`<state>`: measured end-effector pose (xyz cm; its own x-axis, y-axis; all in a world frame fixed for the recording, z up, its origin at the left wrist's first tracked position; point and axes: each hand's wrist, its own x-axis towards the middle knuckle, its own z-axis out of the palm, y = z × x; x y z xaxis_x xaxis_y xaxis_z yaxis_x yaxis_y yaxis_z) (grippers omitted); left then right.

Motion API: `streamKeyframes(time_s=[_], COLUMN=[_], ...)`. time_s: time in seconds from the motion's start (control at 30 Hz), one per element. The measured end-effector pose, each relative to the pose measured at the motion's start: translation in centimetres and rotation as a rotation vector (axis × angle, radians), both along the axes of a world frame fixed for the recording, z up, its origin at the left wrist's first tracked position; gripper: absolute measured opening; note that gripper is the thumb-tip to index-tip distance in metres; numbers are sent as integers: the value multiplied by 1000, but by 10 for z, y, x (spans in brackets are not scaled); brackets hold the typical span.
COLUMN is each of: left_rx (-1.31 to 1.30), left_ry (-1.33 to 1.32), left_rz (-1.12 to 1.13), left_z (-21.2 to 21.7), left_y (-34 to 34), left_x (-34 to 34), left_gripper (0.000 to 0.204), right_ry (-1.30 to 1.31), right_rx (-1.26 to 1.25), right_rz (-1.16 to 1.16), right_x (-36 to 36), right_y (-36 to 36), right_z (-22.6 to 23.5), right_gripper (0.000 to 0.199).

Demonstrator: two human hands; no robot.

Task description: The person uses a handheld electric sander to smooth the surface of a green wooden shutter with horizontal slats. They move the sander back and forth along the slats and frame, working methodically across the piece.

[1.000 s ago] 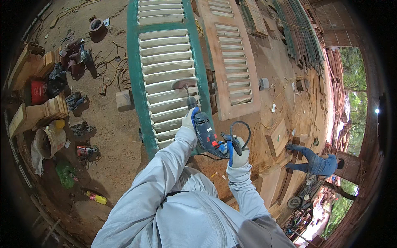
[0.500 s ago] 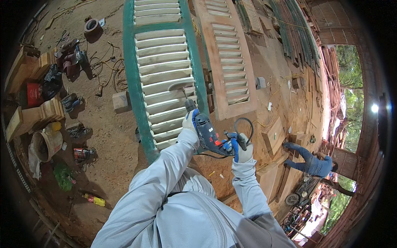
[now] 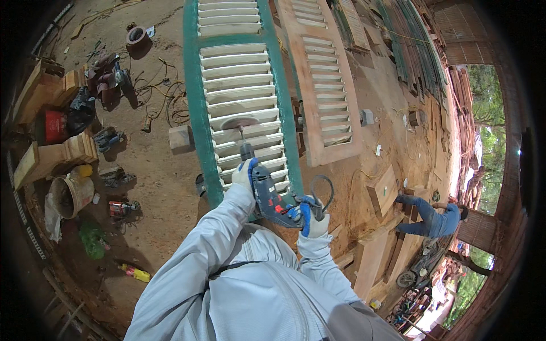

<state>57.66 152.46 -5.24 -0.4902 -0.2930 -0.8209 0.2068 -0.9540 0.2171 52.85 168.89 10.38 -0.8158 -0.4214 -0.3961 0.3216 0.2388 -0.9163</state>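
A louvred shutter with a green frame [image 3: 199, 108] and whitish slats [image 3: 242, 85] lies in front of me. Across its lower slats I hold a dark blue power drill [image 3: 266, 190], fitted with a round sanding disc [image 3: 240, 123] that looks blurred, as if spinning. My left hand [image 3: 244, 173], in a white and blue glove, is closed around the front of the drill behind the chuck. My right hand [image 3: 313, 217], gloved alike, grips the rear handle, where the black cord loops up. The disc lies on or just over the slats; exact contact cannot be made out.
A bare wooden shutter [image 3: 335, 150] lies to the right. On the left ground are a bucket [image 3: 71, 196], a red container [image 3: 55, 126], power tools [image 3: 120, 209] and tangled cords [image 3: 168, 96]. At right, a person in blue [image 3: 429, 219] bends near wooden boards [image 3: 372, 258].
The drill and both hands have shifted left relative to the shutter, carrying the disc from the slats' right side toward their middle. The view has moved slightly too.
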Motion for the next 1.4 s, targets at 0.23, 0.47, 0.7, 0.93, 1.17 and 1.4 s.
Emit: streamKeyframes(time_s=[0.23,0.47,0.7,0.93,1.17,1.4], left_rx=[-198,-32,4,6,-7,-106], left_ry=[-46,-45,-44,138,58,-140], left_rz=[-160,-330,-288,-280,-206,-92], left_z=[15,17,35,38,45,41], left_y=[-35,-72,-44,-25,-40,-53], left_x=[49,68,37,-39,-59,-4], left_gripper=[17,15,18,17,21,24], right_ry=[-67,-66,-14,70,15,-213], right_rx=[-37,-75,-177,-210,-204,-335], right_rz=[-56,-130,-234,-296,-176,-91], right_x=[66,117,71,18,-29,-11], right_y=[-15,-39,-18,-7,-14,-33], right_z=[-10,-7,-7,0,3,-15], right_gripper=[21,20,21,19,20,18])
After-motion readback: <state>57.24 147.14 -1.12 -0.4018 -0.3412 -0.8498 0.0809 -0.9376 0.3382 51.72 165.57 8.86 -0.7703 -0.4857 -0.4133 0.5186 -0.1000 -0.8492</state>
